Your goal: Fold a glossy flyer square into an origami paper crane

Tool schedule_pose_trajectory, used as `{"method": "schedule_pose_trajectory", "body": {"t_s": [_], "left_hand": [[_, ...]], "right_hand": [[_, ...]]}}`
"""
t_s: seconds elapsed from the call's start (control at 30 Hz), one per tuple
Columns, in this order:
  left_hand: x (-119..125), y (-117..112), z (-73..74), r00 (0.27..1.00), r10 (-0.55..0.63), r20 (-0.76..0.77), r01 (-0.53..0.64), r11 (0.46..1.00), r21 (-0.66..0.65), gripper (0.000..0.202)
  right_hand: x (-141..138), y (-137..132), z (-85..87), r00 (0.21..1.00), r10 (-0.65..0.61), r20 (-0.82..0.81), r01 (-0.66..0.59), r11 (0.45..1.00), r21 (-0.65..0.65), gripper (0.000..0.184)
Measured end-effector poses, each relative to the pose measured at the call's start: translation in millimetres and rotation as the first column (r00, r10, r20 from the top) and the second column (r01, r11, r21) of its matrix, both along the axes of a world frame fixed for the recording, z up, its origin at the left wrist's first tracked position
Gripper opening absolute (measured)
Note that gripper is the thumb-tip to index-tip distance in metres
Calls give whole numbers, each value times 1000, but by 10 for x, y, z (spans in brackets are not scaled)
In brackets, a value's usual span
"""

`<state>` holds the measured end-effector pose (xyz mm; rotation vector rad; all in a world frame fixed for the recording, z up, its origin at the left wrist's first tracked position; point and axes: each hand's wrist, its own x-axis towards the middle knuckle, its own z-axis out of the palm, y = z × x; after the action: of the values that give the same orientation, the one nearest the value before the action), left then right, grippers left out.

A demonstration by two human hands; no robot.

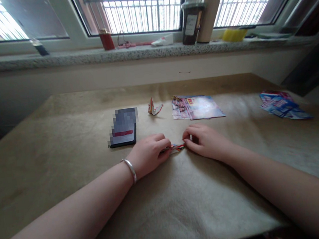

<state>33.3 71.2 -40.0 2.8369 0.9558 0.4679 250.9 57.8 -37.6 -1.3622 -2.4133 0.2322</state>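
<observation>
Between my hands lies a small folded piece of printed paper, red, white and blue, low over the table. My left hand, with a silver bangle at the wrist, is closed on the paper's left end. The thumb and index finger of my right hand pinch its right tip. Part of the paper is hidden under my left fingers. Beyond it stands a small folded paper figure with pointed ends. A phone with a blurred-out screen lies left of that, just past my left hand.
Printed leaflets lie flat beyond my right hand. More blue and red leaflets are fanned out at the far right. A brown cover lies over the table. Behind it, the stone windowsill holds a dark lidded container and a red container.
</observation>
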Motion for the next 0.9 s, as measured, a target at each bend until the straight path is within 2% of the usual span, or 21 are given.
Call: {"method": "schedule_pose_trajectory", "body": {"t_s": [0.13, 0.27, 0.67, 0.9], "left_hand": [[3, 3, -12, 1000, -7, 1, 7, 1000, 30, 15], [12, 0, -7, 1000, -18, -23, 19, 999, 44, 18], [27, -10, 2, 999, -31, -28, 32, 999, 26, 20], [24, 2, -10, 1000, 5, -20, -5, 1000, 17, 15]], "right_hand": [[-26, 27, -50, 994, 49, -94, -52, 998, -32, 5], [-39, 46, -92, 990, 46, -136, -54, 997, -62, 8], [-18, 45, -98, 983, 12, -182, -32, 994, -106, 12], [-23, 10, -52, 982, 125, -143, -132, 991, -39, 8]]}}
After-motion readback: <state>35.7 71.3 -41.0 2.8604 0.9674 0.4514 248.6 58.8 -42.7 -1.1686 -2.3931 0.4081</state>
